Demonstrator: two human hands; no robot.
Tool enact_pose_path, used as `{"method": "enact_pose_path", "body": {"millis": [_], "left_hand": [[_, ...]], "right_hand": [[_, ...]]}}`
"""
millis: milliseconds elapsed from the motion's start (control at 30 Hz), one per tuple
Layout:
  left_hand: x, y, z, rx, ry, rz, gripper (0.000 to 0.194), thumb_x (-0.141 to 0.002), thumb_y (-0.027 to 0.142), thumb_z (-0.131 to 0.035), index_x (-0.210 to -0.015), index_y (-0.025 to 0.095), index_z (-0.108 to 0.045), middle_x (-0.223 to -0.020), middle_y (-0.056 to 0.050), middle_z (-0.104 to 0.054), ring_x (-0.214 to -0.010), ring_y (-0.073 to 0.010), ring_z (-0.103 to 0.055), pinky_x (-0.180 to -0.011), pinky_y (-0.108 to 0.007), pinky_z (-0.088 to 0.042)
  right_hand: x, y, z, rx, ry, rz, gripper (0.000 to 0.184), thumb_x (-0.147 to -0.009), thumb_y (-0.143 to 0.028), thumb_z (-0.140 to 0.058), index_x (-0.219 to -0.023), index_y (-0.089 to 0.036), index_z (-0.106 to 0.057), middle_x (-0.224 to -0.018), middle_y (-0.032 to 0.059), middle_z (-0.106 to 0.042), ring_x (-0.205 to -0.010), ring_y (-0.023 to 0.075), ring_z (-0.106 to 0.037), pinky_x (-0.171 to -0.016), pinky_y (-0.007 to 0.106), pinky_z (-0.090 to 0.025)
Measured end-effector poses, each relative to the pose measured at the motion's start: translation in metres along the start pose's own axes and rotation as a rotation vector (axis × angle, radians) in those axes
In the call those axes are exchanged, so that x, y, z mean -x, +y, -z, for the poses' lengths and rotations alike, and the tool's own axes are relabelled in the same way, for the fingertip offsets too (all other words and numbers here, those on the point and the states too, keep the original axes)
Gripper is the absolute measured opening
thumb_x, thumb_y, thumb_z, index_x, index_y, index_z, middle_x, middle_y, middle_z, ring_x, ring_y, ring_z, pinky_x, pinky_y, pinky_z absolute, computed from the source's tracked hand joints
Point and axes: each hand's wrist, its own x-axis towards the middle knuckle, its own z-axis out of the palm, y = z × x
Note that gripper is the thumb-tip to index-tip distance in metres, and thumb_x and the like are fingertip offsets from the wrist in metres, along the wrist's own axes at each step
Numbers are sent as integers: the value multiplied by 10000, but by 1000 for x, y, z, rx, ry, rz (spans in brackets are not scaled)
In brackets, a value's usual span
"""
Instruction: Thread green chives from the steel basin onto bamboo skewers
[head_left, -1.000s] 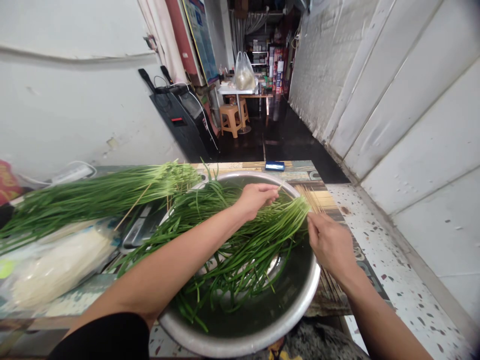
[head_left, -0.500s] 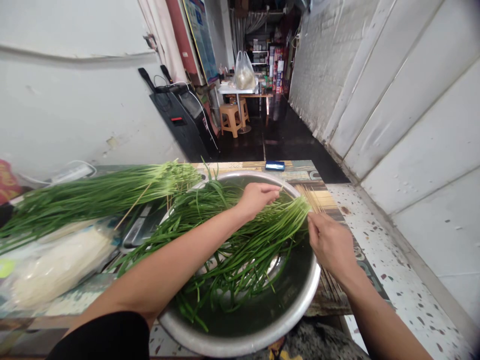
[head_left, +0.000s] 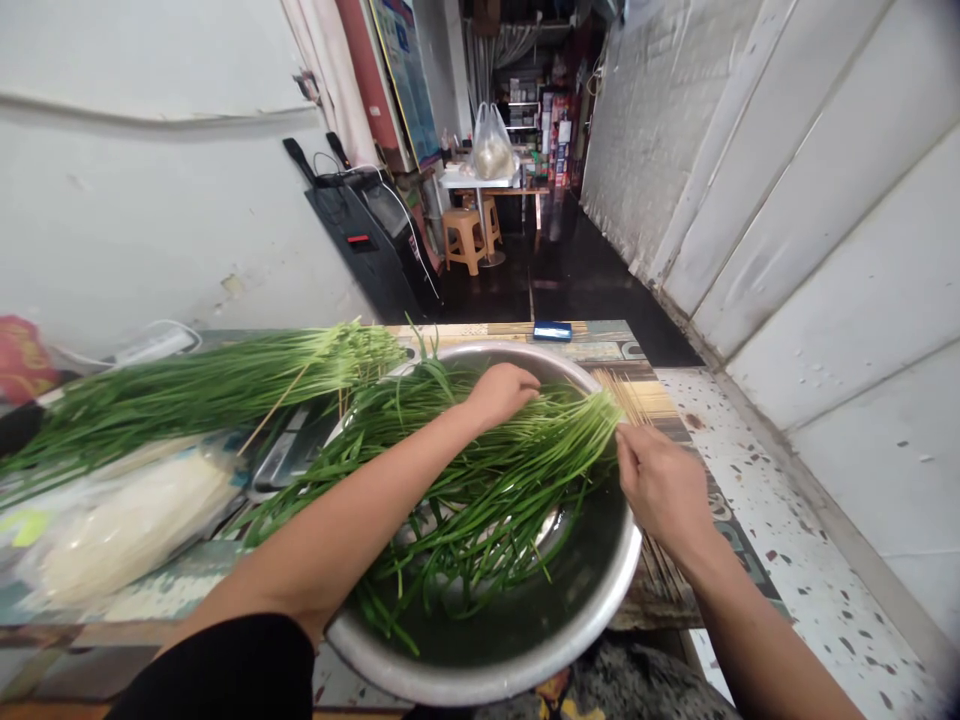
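Note:
Long garlic chives [head_left: 480,500] lie in a large metal basin [head_left: 634,540], their pale cut ends gathered at its right rim. My right hand [head_left: 664,485] is closed in a fist at those ends, holding the bunch; whether a skewer runs through it is hidden. Above the middle of the chives, my left hand [head_left: 504,395] has its fingers bent down and together. Its fingertips are partly hidden, so I cannot see what is in them. Thin bamboo skewers [head_left: 628,395] lie on the table beyond my right hand.
Another pile of chives [head_left: 187,390], with skewers poking out, lies left of the basin. Nearby are a clear bag of pale contents [head_left: 142,525] and a metal tray [head_left: 281,460]. A small blue box [head_left: 553,331] sits at the table's far edge.
My left hand has moved left and down, from pinching near a pale stem by the gathered ends to the middle of the chives. My right hand stays in place.

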Motion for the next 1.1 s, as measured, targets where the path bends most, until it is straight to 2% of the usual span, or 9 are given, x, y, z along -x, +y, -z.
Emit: {"method": "enact_pose_path", "body": {"millis": [167, 267, 367, 533, 700, 833, 967, 1100], "left_hand": [[-2, -2, -14, -268, -123, -63, 248, -788, 244, -588, -985, 194, -730, -1019, -87, -688, -989, -254, -597, -897, -339, -421], [-2, -2, -15, -346, -111, -99, 270, -792, 232, -575, -1015, 186, -722, -1001, -112, -679, -993, -267, -584, -899, -354, -416], [-3, -6, -14, -286, -81, -111, 285, -773, 240, -608, -1029, 178, -717, -957, -105, -678, -934, -243, -593, -853, -324, -436], [-5, -8, -13, -25, -79, -54, 184, -748, 252, -637, -881, 190, -747, -878, -47, -700, -827, -178, -606, -786, -272, -446], [1, 5, -12, 534, 37, 158, 190, -703, 241, -671, -857, 149, -733, -769, -48, -697, -702, -139, -594, -694, -259, -449], [6, 19, -14, 855, 53, 288, 240, -650, 223, -721, -869, 125, -721, -711, -57, -679, -602, -105, -553, -634, -250, -432], [7, 26, -13, 1001, 104, 329, 183, -640, 161, -719, -818, 116, -714, -714, -55, -675, -586, -87, -537, -622, -240, -420], [9, 28, -11, 1049, 92, 358, 179, -654, 161, -719, -824, 107, -717, -732, -68, -682, -625, -98, -554, -651, -252, -425]], "right_hand": [[-1, -1, 2, 9, -32, -4, 255, -913, -244, -395, -758, -182, -587, -682, 14, -591, -597, 112, -512, -570, 248, -278], [-2, -2, 1, 2, -44, -2, 260, -920, -249, -382, -765, -182, -580, -691, 14, -592, -606, 111, -509, -578, 247, -279], [-1, -1, 0, 5, -49, -9, 259, -922, -250, -378, -768, -181, -574, -708, 17, -600, -618, 113, -513, -583, 246, -283], [-1, -1, 0, 10, -54, -10, 261, -924, -251, -376, -776, -177, -578, -728, 27, -614, -625, 114, -526, -589, 249, -292], [-1, -1, 3, -8, -46, -6, 280, -924, -242, -358, -778, -179, -590, -721, 36, -625, -604, 121, -530, -567, 256, -303], [-1, -1, 3, -7, -33, 2, 266, -914, -232, -369, -781, -183, -595, -717, 34, -624, -607, 133, -546, -550, 265, -320], [-1, -1, 2, -5, -36, -2, 266, -912, -230, -370, -769, -182, -590, -709, 31, -621, -604, 131, -543, -541, 266, -322], [-1, -2, 3, -6, -40, -6, 257, -913, -232, -376, -774, -183, -586, -706, 27, -614, -607, 133, -541, -544, 266, -322]]}}
